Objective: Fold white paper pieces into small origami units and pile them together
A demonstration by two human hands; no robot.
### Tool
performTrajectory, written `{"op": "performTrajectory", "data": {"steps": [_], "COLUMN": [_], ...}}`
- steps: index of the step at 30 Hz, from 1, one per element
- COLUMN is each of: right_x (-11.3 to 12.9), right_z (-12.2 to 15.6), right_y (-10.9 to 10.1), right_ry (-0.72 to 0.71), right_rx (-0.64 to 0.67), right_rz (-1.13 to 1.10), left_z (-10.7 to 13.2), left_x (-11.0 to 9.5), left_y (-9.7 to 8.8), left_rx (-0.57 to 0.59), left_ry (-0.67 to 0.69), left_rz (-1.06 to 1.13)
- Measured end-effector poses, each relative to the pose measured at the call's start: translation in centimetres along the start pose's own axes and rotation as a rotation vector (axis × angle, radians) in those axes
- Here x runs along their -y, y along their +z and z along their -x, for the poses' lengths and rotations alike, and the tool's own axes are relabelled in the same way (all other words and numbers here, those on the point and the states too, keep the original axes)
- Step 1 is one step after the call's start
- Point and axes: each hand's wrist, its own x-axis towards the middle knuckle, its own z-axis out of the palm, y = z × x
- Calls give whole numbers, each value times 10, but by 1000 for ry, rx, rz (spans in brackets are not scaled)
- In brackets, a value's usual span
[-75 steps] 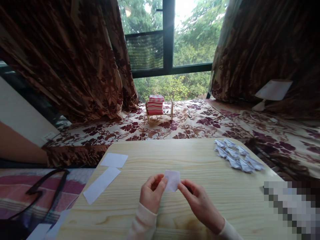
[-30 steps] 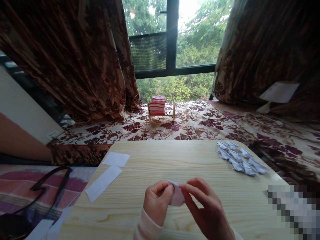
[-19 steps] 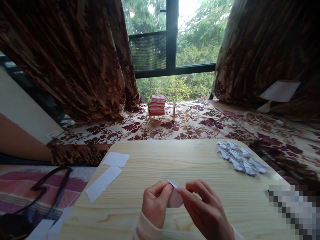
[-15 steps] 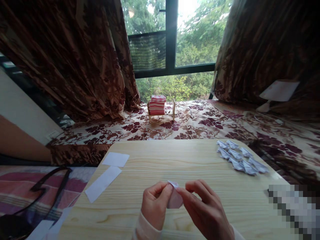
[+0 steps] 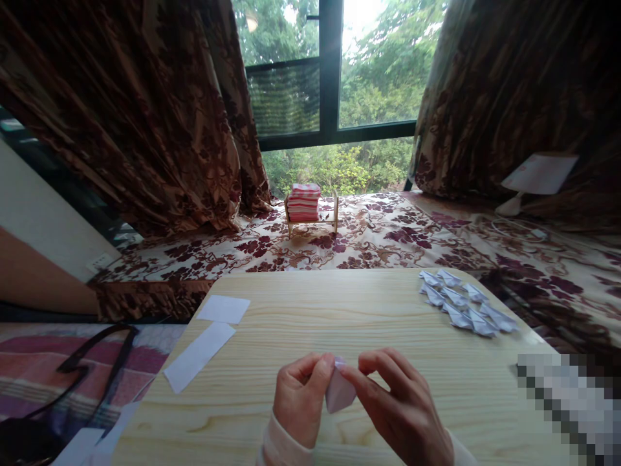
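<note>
A small white piece of paper (image 5: 338, 393), partly folded, is pinched between both my hands just above the light wooden table (image 5: 349, 310). My left hand (image 5: 299, 400) grips its left side with thumb and fingers closed. My right hand (image 5: 400, 408) pinches its right edge, fingers curled over it. Part of the paper is hidden behind my fingers.
Several folded white paper pieces (image 5: 463, 303) lie in a cluster at the table's far right. A white paper strip (image 5: 198, 356) and a smaller white sheet (image 5: 223, 309) lie at the left. A black bag strap (image 5: 92, 362) lies on striped cloth. A small wooden rack with red-striped cloth (image 5: 305, 204) stands by the window.
The paper has gone from a flat square held up to a smaller folded shape. Both hands have drawn closer to me and closed in on it.
</note>
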Motion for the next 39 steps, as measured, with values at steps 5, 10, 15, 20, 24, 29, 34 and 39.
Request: {"op": "performTrajectory", "data": {"steps": [5,10,15,20,24,29,34,39], "right_x": [2,7,4,5,5,2,1,-1], "right_z": [1,-4,-6,-7,-8,-8,-11,-14], "right_y": [-1,-1,2,3,3,4,0,-4], "right_ry": [29,249,417,442,459,428,392,366], "right_rx": [5,-50,-33,-6,19,30,58,70], "right_rz": [-43,-249,-336,-374,-393,-361,-346,-372], "left_z": [1,3,5,7,8,3,0,1], "left_x": [2,1,0,1,1,4,10,9], "left_y": [-1,-1,0,0,1,0,-3,-2], "left_rx": [21,63,88,84,75,99,97,102], "left_ry": [73,259,307,306,317,293,302,248], "left_rz": [-92,-146,-183,-190,-181,-185,-186,-76]}}
